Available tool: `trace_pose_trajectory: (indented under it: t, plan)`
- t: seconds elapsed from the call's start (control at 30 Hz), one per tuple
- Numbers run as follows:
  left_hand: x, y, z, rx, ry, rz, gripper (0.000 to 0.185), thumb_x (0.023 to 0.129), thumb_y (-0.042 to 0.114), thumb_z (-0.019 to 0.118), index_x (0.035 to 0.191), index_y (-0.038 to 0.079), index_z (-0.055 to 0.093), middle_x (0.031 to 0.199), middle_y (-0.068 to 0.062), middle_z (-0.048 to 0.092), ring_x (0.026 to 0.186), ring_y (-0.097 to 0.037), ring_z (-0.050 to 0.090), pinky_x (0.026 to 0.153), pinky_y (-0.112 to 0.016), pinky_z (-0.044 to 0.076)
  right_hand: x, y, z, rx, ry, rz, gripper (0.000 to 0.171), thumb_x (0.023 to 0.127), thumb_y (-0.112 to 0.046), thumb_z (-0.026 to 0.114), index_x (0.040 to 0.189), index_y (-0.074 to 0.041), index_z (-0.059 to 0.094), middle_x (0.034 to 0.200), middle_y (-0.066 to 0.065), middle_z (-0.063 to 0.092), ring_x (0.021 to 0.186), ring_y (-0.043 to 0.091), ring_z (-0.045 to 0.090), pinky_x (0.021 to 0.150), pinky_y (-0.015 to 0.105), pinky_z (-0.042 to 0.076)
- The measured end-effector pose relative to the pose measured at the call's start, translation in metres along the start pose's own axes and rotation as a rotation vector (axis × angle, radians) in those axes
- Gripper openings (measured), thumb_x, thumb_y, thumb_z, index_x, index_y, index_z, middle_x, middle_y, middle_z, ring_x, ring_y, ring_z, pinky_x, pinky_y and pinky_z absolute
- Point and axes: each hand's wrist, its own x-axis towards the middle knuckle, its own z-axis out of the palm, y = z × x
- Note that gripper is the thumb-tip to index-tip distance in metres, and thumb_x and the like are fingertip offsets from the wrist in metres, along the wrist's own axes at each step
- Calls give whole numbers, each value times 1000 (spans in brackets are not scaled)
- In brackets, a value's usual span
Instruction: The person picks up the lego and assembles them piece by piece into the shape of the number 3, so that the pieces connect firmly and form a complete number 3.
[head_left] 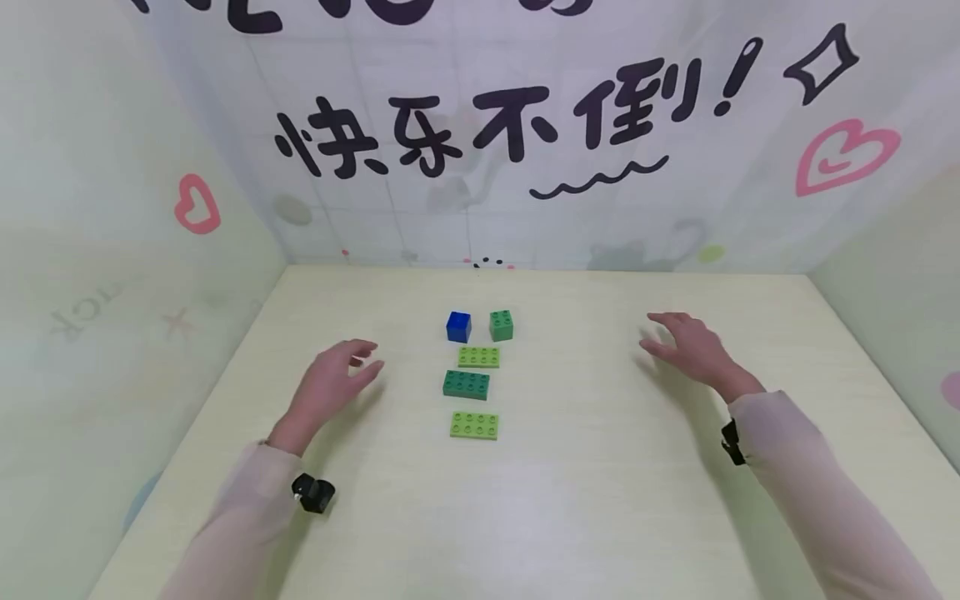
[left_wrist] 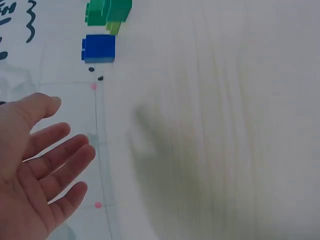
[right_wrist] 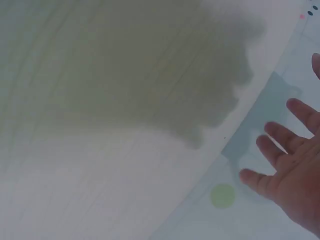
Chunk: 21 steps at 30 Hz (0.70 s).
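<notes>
In the head view, a blue brick [head_left: 459, 327] and a green square brick [head_left: 502, 326] stand side by side at the back. In front of them lie a flat lime plate [head_left: 478, 357], a dark green long brick [head_left: 467, 385] and a second lime plate [head_left: 474, 426]. My left hand [head_left: 333, 379] hovers left of the bricks, fingers loosely bent, holding nothing. The left wrist view has that hand [left_wrist: 45, 165] below the blue brick [left_wrist: 100, 48]. Well to the right of the bricks, my right hand [head_left: 693, 350] is also empty above the table; its fingers [right_wrist: 282, 131] are spread.
The pale wooden table [head_left: 600, 500] runs back to a white printed cloth [head_left: 480, 225] with black characters. Cloth walls rise at the left [head_left: 112, 375] and right [head_left: 900, 283]. A black wrist device [head_left: 313, 493] sits on the left sleeve, another [head_left: 732, 442] on the right.
</notes>
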Motion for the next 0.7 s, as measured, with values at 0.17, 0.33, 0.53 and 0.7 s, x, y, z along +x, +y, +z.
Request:
trace_pose_trajectory:
  t: [0.17,0.33,0.53,0.7]
  plan:
    - [-4,24,12,-118,-105,-37,31,88,20,61,113,1,60,96,-10,64,81,-22,58,65,-32,48,15,-19,7,167,-75,-56,57,94,-34,50,136,2,37,133,24,41,120,40,38,93,54,32]
    - [-11,39,26,-210,-181,-31,26,86,17,65,107,3,63,89,-4,64,75,-16,56,61,-29,46,34,-44,19,200,-101,-120,47,94,-27,53,130,2,46,119,21,53,107,34,50,87,48,40]
    - [-17,53,39,-296,-262,-8,25,83,15,68,105,3,64,88,-1,63,77,-15,56,65,-29,47,54,-75,27,222,-145,-166,43,93,-23,55,128,1,48,110,16,58,102,29,53,83,44,43]
    - [-19,57,48,-327,-272,10,28,80,12,71,104,2,64,90,-4,63,77,-15,56,67,-28,47,72,-97,30,206,-162,-186,40,92,-21,56,124,2,53,107,15,60,98,27,55,82,41,44]
